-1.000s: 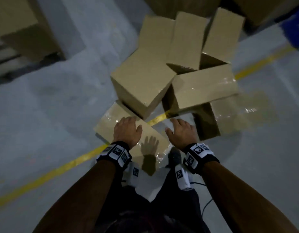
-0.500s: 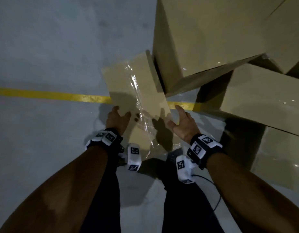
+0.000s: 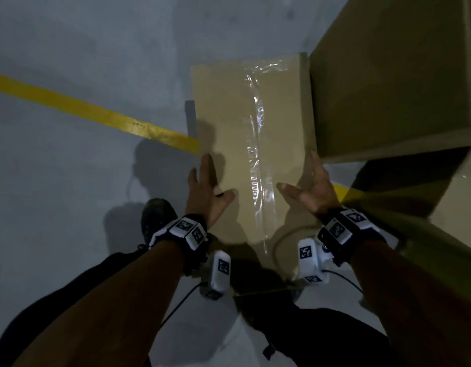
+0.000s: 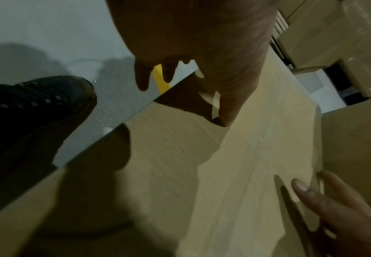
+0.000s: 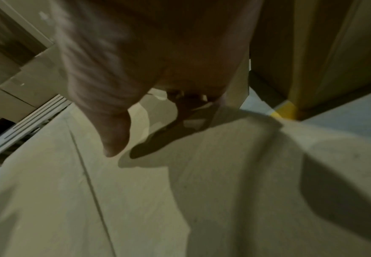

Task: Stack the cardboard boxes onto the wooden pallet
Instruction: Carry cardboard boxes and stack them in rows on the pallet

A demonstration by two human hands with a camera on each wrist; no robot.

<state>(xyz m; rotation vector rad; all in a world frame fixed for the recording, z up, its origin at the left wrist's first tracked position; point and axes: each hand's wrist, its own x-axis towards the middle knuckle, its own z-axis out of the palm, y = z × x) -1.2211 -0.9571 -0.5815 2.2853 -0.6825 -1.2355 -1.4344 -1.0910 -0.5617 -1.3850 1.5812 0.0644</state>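
- Since a second ago the view has closed in on the flat taped cardboard box [image 3: 237, 133], lying across the yellow floor line [image 3: 96, 115]; the pick-up looks about to begin.
- Left hand [image 3: 206, 192], then flat on top, now lies fingers straight along the box's left edge, thumb on top; open floor [image 3: 83, 49] and a shoe [image 3: 156, 215] lie left.
- Right hand [image 3: 312, 189], fingers spread, is at the right edge, holding nothing.
- A larger box [image 3: 387, 75] crowds that side; no pallet in view.
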